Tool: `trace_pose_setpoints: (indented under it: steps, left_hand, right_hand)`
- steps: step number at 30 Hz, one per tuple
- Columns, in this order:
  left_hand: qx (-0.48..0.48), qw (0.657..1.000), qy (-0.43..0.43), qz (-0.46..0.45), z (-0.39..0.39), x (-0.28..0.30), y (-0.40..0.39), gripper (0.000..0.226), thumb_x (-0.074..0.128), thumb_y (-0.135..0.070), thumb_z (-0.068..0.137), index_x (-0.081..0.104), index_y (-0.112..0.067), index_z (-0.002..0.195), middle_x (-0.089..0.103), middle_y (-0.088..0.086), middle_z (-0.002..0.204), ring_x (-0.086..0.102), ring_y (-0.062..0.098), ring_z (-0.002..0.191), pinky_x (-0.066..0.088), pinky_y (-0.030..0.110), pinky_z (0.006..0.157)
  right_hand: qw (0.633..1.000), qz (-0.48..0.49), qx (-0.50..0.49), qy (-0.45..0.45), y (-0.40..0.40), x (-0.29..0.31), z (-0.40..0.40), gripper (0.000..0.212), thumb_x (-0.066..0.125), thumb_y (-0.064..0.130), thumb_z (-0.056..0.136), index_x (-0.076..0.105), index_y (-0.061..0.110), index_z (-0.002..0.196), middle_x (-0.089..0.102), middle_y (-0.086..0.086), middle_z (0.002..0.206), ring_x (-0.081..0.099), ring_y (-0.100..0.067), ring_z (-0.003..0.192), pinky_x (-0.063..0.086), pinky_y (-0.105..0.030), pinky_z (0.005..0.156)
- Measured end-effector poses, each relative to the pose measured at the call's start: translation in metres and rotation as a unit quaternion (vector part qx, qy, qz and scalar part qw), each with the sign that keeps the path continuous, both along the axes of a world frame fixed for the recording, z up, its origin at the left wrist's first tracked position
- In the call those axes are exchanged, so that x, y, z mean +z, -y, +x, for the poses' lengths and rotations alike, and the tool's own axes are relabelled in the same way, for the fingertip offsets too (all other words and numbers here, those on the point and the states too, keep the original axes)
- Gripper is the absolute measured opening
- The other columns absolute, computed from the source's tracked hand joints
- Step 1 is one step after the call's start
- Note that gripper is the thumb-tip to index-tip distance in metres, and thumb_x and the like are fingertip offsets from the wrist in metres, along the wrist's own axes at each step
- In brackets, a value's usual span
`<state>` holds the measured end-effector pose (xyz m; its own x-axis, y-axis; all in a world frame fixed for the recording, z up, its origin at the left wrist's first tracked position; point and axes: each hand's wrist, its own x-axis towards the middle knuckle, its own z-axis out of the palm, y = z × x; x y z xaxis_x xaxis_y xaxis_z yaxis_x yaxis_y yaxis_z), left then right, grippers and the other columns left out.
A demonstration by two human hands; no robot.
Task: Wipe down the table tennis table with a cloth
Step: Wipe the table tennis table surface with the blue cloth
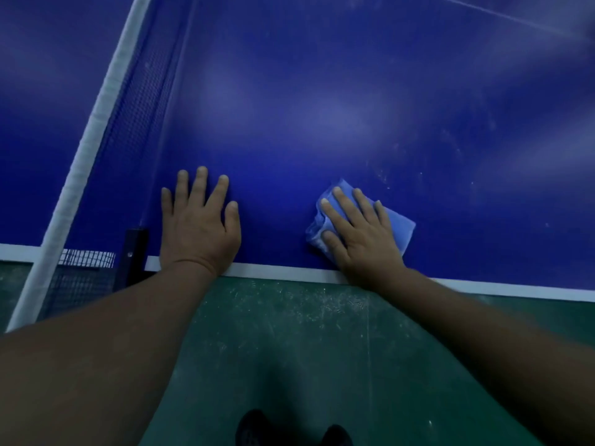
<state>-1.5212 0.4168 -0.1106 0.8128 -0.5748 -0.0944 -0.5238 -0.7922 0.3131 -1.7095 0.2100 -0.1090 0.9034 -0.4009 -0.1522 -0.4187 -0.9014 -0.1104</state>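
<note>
Hands (362, 235) press cloth (397, 225) near table edge (289, 272)

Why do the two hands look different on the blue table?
The left hand lies bare on the table, near the net; the right hand presses a folded blue cloth, farther from the net. The left fingers spread wider than the right fingers. Both hands are flat, palms down, by the white edge line.

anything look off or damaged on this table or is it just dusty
Nothing looks damaged. The blue table top carries pale specks and smears to the right of the cloth, around, so that patch looks unwiped. The net stands straight. The right hand presses the cloth flat.
</note>
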Motion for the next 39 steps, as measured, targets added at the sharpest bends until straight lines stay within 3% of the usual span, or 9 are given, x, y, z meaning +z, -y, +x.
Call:
trace_pose_setpoints:
  steps: [5, 11, 15, 17, 23, 28, 31, 36, 39]
  left_hand:
    - [0.003, 1.000, 0.003, -0.002, 0.001, -0.003, 0.000, 0.067, 0.012, -0.052, 0.095, 0.023, -0.027, 0.156, 0.011, 0.003, 0.166, -0.003, 0.023, 0.153, -0.007, 0.046, 0.122]
    - [0.002, 1.000, 0.003, 0.004, 0.001, -0.003, 0.000, 0.065, 0.013, -0.050, 0.096, 0.023, -0.027, 0.156, 0.011, 0.003, 0.166, -0.004, 0.024, 0.153, -0.007, 0.048, 0.122]
    - [0.004, 1.000, 0.000, 0.003, 0.001, -0.003, 0.000, 0.065, 0.013, -0.049, 0.096, 0.024, -0.026, 0.156, 0.011, 0.002, 0.166, -0.003, 0.023, 0.153, -0.007, 0.047, 0.122]
    - [0.002, 1.000, -0.002, 0.001, 0.000, -0.003, 0.000, 0.066, 0.013, -0.049, 0.096, 0.025, -0.026, 0.156, 0.012, 0.003, 0.165, -0.002, 0.024, 0.153, -0.006, 0.048, 0.122]
    - [0.008, 1.000, 0.001, -0.011, 0.000, -0.003, 0.001, 0.067, 0.012, -0.049, 0.095, 0.028, -0.023, 0.155, 0.015, 0.005, 0.165, 0.001, 0.026, 0.153, -0.005, 0.048, 0.122]
    - [0.009, 1.000, 0.004, -0.015, -0.001, -0.001, 0.001, 0.066, 0.015, -0.048, 0.096, 0.032, -0.022, 0.154, 0.019, 0.007, 0.164, 0.004, 0.028, 0.152, -0.005, 0.048, 0.122]
    - [0.008, 1.000, 0.000, -0.017, -0.001, -0.002, 0.001, 0.066, 0.015, -0.048, 0.096, 0.031, -0.023, 0.154, 0.018, 0.006, 0.164, 0.003, 0.027, 0.152, -0.006, 0.048, 0.122]
    - [0.009, 1.000, 0.006, -0.015, -0.001, -0.003, 0.002, 0.065, 0.015, -0.049, 0.096, 0.031, -0.023, 0.154, 0.018, 0.006, 0.164, 0.004, 0.027, 0.152, -0.006, 0.047, 0.122]
    - [0.009, 1.000, 0.010, -0.016, -0.001, -0.004, 0.002, 0.064, 0.017, -0.048, 0.096, 0.032, -0.023, 0.154, 0.019, 0.006, 0.164, 0.004, 0.027, 0.152, -0.006, 0.047, 0.122]
  right_hand:
    - [0.994, -0.037, 0.103, 0.004, 0.089, 0.005, 0.053, 0.067, 0.022, 0.053, 0.095, 0.040, 0.020, 0.151, 0.033, -0.007, 0.160, 0.031, -0.034, 0.146, 0.023, -0.054, 0.115]
    - [0.923, -0.007, -0.382, 0.053, 0.125, 0.004, 0.086, 0.061, 0.022, 0.052, 0.101, 0.022, 0.029, 0.157, 0.016, 0.000, 0.166, 0.014, -0.033, 0.151, 0.011, -0.060, 0.118]
    - [0.998, -0.021, -0.014, 0.051, 0.023, -0.013, 0.087, 0.057, 0.024, 0.052, 0.102, 0.030, 0.031, 0.154, 0.026, -0.001, 0.163, 0.022, -0.031, 0.149, 0.016, -0.057, 0.117]
    - [0.998, -0.026, 0.031, 0.038, 0.040, -0.008, 0.076, 0.057, 0.025, 0.053, 0.101, 0.032, 0.031, 0.154, 0.028, 0.000, 0.162, 0.024, -0.030, 0.149, 0.018, -0.055, 0.117]
    - [0.902, -0.009, -0.428, 0.056, 0.134, 0.010, 0.029, 0.058, 0.021, 0.053, 0.103, 0.019, 0.032, 0.158, 0.012, 0.002, 0.166, 0.010, -0.030, 0.152, 0.008, -0.061, 0.119]
    - [0.997, -0.020, -0.051, 0.045, -0.003, -0.008, 0.002, 0.056, 0.022, 0.053, 0.103, 0.025, 0.035, 0.156, 0.018, 0.002, 0.165, 0.013, -0.029, 0.152, 0.010, -0.056, 0.120]
    - [0.990, 0.005, 0.140, 0.008, 0.003, -0.003, -0.021, 0.056, 0.022, 0.056, 0.103, 0.025, 0.037, 0.155, 0.017, 0.005, 0.165, 0.014, -0.028, 0.152, 0.008, -0.056, 0.120]
    - [0.967, 0.005, -0.255, 0.012, 0.093, 0.007, 0.031, 0.058, 0.022, 0.054, 0.102, 0.018, 0.036, 0.157, 0.009, 0.006, 0.167, 0.006, -0.027, 0.153, 0.006, -0.060, 0.119]
    - [0.990, -0.006, -0.139, 0.029, 0.035, -0.002, 0.046, 0.056, 0.027, 0.052, 0.102, 0.023, 0.037, 0.155, 0.015, 0.002, 0.166, 0.012, -0.030, 0.152, 0.011, -0.062, 0.118]
